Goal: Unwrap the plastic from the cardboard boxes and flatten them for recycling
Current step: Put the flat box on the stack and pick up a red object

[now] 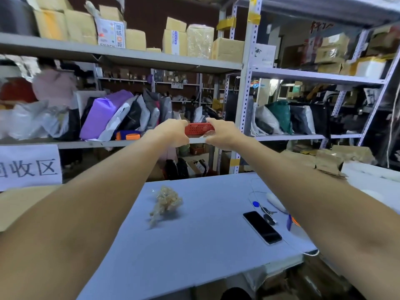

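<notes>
Both arms reach far forward over the table. My left hand and my right hand hold a small red box between them, one at each end, lifted in front of the shelves. Fingers curl round the box's ends. A bit of clear plastic shows at the box's lower right, by my right hand's fingers. On the blue-grey table lies a crumpled wad of clear plastic wrap.
A phone, keys with a blue tag, a white cable and a white object lie at the table's right. Torn cardboard sits at the far right. A paper sign hangs at the left. Shelves of parcels stand behind.
</notes>
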